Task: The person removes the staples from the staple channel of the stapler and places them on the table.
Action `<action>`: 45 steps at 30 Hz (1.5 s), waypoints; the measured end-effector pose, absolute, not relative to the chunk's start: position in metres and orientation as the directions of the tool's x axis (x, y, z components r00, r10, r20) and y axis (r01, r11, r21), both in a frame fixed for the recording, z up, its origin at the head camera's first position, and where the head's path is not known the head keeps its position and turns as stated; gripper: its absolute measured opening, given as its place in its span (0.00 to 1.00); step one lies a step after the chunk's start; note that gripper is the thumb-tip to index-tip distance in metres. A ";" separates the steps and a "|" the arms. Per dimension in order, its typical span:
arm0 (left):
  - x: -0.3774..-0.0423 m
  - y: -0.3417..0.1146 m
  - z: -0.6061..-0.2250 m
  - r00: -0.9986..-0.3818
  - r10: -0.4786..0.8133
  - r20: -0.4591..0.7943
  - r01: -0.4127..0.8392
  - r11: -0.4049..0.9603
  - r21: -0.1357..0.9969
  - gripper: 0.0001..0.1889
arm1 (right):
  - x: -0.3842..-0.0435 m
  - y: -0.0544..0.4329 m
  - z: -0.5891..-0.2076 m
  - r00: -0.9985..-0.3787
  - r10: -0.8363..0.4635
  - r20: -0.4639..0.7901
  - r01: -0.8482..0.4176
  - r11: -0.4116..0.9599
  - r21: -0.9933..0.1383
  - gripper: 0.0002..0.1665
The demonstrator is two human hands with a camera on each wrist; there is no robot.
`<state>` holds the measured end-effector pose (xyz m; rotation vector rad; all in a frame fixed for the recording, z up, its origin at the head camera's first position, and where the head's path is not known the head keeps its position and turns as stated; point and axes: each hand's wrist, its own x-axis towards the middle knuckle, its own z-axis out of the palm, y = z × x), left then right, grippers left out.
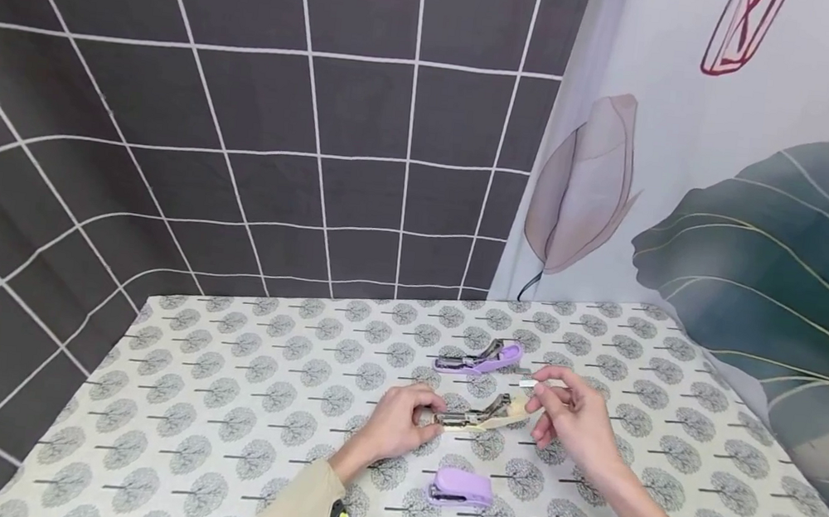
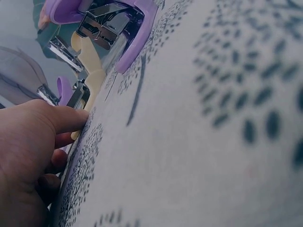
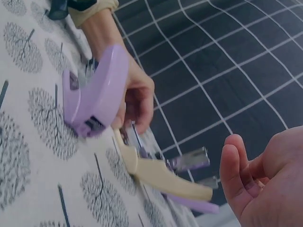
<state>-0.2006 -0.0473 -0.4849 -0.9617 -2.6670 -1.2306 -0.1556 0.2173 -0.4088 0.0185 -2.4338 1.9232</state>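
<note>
A cream stapler lies on the patterned cloth, swung open with its metal magazine showing. My left hand grips its left end between thumb and fingers; the left wrist view shows this hand low against the cloth. Over the stapler's right end, my right hand pinches a short silvery-white strip that looks like a row of staples. In the right wrist view the right hand hides that strip. The cream stapler stretches from the left hand toward it there.
Behind the cream stapler lies an opened purple stapler. Nearer the person rests a second purple stapler, folded together. The tree-print tablecloth reaches a dark gridded curtain at the back and a leaf-print curtain on the right.
</note>
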 end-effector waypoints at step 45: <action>-0.199 -0.046 -0.487 -0.813 0.505 0.290 0.547 0.493 0.676 0.12 | -0.153 0.251 -0.458 -0.976 0.066 -0.208 0.219 0.290 -0.932 0.13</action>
